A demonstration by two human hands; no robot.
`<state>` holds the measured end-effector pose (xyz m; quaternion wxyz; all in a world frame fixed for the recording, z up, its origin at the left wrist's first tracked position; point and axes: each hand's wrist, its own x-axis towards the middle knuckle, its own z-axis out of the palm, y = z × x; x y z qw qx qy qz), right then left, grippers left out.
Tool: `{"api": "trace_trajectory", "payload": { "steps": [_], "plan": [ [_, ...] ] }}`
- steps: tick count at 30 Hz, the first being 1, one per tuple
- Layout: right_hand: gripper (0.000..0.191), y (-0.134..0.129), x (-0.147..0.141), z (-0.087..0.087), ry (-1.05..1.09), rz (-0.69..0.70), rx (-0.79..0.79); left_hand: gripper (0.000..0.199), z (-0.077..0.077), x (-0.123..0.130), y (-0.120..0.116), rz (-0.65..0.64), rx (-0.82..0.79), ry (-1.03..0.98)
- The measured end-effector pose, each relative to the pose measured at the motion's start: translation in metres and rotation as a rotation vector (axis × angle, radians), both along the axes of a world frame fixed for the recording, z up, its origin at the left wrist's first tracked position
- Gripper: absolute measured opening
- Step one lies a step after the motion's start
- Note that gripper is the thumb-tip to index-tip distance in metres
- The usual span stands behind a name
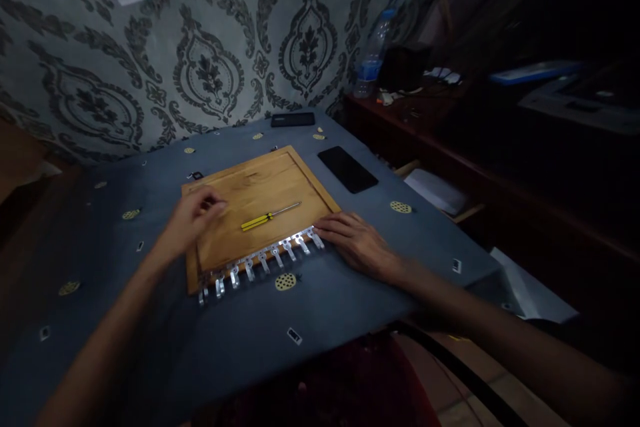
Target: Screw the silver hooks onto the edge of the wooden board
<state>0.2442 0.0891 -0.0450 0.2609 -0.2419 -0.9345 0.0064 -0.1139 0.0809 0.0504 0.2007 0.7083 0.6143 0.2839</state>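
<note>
A wooden board (240,190) with a raised rim lies on the blue tablecloth. Along its near edge runs a metal strip of hooks (263,260). On the board rests a yellow-handled screwdriver (257,221), its shaft toward the right. My left hand (194,215) is over the board's left side, thumb and fingers drawn together; anything between them is too small to make out. At the near right corner, my right hand (353,237) touches the board and the right end of the hook strip, its fingers extended and lying flat.
A black phone (347,169) lies right of the board, and another dark phone-like object (293,120) is near the wall. A water bottle (373,60) stands on the dark desk (425,123) at the right, above an open drawer.
</note>
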Motion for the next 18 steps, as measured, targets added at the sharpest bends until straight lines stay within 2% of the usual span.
{"api": "trace_trajectory", "payload": {
  "steps": [2, 3, 5, 7, 12, 18],
  "plan": [
    [0.041, 0.0, 0.0, -0.001, -0.004, -0.004, -0.007, 0.019, 0.004, 0.039, -0.004, -0.226, -0.047, -0.021],
    [0.04, -0.001, 0.0, 0.0, -0.002, -0.003, -0.002, 0.016, 0.005, 0.057, -0.005, -0.292, -0.054, -0.01],
    [0.038, -0.002, -0.001, 0.001, 0.008, -0.001, 0.011, 0.01, 0.007, 0.085, -0.005, -0.404, -0.1, 0.037],
    [0.038, -0.003, -0.001, 0.002, 0.021, 0.005, 0.019, 0.011, 0.007, 0.104, -0.002, -0.443, -0.174, 0.072],
    [0.043, -0.005, -0.002, 0.006, 0.0, 0.034, 0.015, 0.011, 0.0, 0.122, 0.012, -0.459, -0.281, 0.079],
    [0.042, -0.006, -0.002, 0.008, -0.025, 0.035, 0.006, 0.01, -0.008, 0.127, 0.022, -0.528, -0.295, 0.167]
  ]
}}
